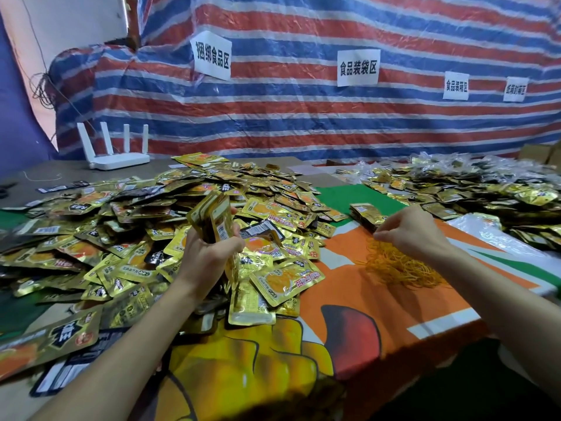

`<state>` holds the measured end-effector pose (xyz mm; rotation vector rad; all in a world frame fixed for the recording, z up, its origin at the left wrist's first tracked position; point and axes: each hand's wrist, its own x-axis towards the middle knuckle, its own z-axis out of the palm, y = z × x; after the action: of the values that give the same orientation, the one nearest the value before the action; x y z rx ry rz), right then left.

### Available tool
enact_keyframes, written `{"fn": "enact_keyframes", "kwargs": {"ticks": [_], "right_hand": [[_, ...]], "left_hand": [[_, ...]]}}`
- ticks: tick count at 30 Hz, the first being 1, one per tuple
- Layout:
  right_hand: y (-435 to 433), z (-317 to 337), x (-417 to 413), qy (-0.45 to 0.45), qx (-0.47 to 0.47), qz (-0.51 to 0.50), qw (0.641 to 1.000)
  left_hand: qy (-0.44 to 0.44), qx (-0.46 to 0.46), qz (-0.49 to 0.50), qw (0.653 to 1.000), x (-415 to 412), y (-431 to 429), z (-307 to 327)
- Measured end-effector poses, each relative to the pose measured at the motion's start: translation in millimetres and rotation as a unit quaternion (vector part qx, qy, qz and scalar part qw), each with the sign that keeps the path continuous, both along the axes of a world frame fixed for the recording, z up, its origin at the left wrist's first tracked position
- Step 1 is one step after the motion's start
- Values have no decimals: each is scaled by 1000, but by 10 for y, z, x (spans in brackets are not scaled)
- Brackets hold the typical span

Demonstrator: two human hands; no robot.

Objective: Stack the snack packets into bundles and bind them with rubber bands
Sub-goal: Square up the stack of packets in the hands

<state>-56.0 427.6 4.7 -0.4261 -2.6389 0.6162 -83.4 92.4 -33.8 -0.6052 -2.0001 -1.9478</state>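
1. Step in hand, as I judge it: the stack is gathered and a band is being fetched.
2. My left hand (209, 253) grips the stack of packets (212, 217) from below, fingers curled round it, above the loose packets (121, 232).
3. The stack stands on edge, with its long axis near upright and its top leaning slightly left.
4. My right hand (406, 232) hovers over the rubber bands (400, 265), fingertips drawn together. I cannot tell whether they pinch a band.
5. The next move calls for one band, stretched open and slipped over the stack's top.
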Motion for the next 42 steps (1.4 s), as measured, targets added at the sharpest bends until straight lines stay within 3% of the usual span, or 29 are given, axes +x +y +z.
{"fn": "enact_keyframes", "kwargs": {"ticks": [4, 12, 15, 19, 22, 27, 30, 33, 36, 38, 39, 42], "right_hand": [[-28, 80, 28, 60, 11, 2, 998], [-77, 76, 17, 69, 56, -6, 996], [-263, 95, -2, 117, -25, 85, 989], [-765, 127, -14, 125, -167, 248, 946], [-1206, 27, -88, 132, -216, 334, 908], [-1749, -231, -247, 161, -252, 391, 870], [-1846, -358, -345, 192, -232, 357, 884], [-1846, -490, -412, 204, -180, 319, 908], [-1768, -556, -420, 129, -214, 353, 901], [-1703, -533, -394, 54, -305, 393, 866], [-1679, -501, -374, 29, -376, 409, 831], [-1637, -394, -319, 6, -601, 445, 665]], "left_hand": [[-7, 9, -16, 1000, 2, -8, -1], [-41, 61, -75, 994, 8, -2, 19], [-52, 80, -103, 990, 20, -5, 53], [-114, 71, -149, 980, 39, 0, 71], [-171, 86, -177, 966, 49, -4, 102], [-285, 94, -103, 948, 0, -32, 131], [-308, 99, -72, 943, -45, -67, 137], [-319, 118, -104, 935, -69, -120, 170], [-326, 142, -158, 921, -80, -160, 202], [-331, 175, -192, 907, -89, -175, 205], [-335, 190, -208, 899, -96, -179, 203], [-345, 218, -247, 879, -97, -193, 189]]}}
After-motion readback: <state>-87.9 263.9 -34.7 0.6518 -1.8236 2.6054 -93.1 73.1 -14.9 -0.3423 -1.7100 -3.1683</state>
